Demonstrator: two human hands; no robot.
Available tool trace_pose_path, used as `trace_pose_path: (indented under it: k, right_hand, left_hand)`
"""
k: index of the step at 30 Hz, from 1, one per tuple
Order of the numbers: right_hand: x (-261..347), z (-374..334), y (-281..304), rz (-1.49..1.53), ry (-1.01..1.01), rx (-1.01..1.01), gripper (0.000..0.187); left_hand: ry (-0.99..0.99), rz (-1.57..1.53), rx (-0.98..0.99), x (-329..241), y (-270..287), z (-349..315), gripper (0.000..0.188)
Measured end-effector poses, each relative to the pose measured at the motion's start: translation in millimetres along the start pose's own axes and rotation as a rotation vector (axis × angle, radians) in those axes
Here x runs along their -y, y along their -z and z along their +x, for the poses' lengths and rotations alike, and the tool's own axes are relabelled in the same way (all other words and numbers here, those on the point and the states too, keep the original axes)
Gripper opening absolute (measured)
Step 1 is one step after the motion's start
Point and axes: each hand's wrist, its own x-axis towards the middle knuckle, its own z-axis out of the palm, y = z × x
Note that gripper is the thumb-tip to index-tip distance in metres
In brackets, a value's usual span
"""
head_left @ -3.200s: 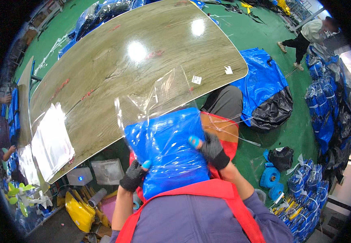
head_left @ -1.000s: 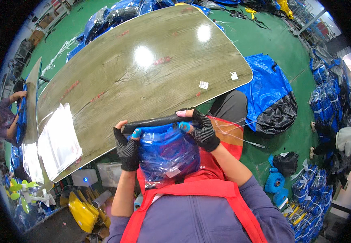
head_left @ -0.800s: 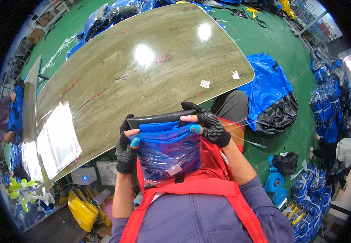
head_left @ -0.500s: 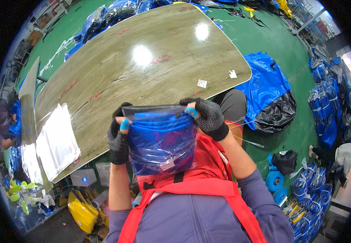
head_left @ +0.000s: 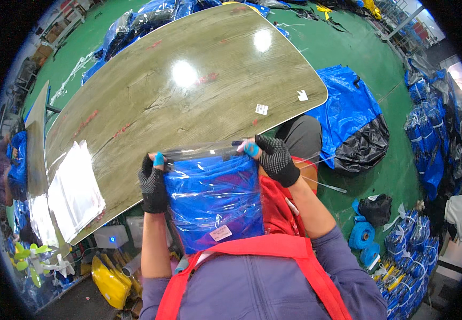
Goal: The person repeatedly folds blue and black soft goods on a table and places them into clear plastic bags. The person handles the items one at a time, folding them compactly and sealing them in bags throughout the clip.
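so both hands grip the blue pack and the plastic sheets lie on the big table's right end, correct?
No, the plastic sheets lie on the left end of the big table, as the head view shows. The left hand and right hand grip the blue pack.

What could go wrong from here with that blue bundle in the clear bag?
The left hand and right hand grip the clear plastic bag near its upper corners, so the film might stretch or tear there. If either grip slips, the folded blue bundle could tip or drop. The pale label, low on the package near the red apron, might crease against it.
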Motion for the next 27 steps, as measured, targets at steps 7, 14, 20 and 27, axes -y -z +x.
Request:
trace_pose_path:
  k: [7,14,20,27]
  right_hand:
    - [-5.7,56.9,10.8,0.046,-0.063,0.032,0.042]
    - [-3.0,146.4,-42.8,0.220,0.114,0.098,0.029]
    - [-4.4,159.2,-77.5,1.181,0.152,0.561,0.027]
    - [14.9,124.6,-73.2,0.654,0.076,0.122,0.032]
  left_hand:
    - [-0.093,0.161,0.068,-54.4,-5.3,41.8,0.031]
    - [0.021,-0.070,0.351,-146.9,-73.9,46.4,0.038]
    - [-0.576,0.207,0.380,-153.1,-66.7,33.2,0.054]
    - [0.337,-0.198,0.354,-39.7,-0.7,24.0,0.048]
